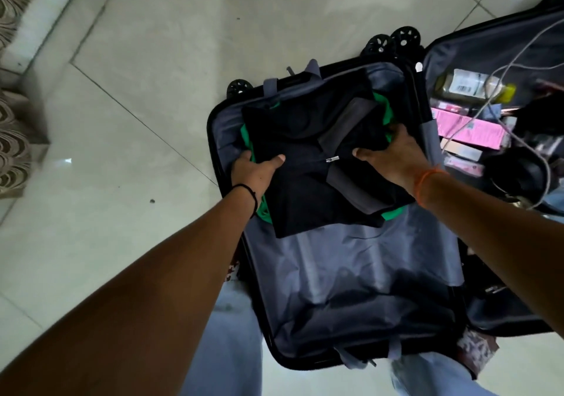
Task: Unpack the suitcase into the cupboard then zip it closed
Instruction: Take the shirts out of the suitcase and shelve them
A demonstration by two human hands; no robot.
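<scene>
Both hands, left hand (pixel 253 171) and right hand (pixel 393 154), grip folded clothes (pixel 305 163), fingers curled under, above suitcase (pixel 351 273).

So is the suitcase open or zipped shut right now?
Open. The suitcase lies flat on the floor, both halves spread apart, with the grey lining exposed and a black garment gripped by both hands inside it.

A single head-worn, wide-angle view is given, looking steeply down and forward from above. The open suitcase (pixel 351 273) on the tiled floor (pixel 137 59) is seen at arm's length and fills the centre and right. Both forearms are seen reaching in from the lower edge. Straight lines are bent near the frame's borders.
</scene>
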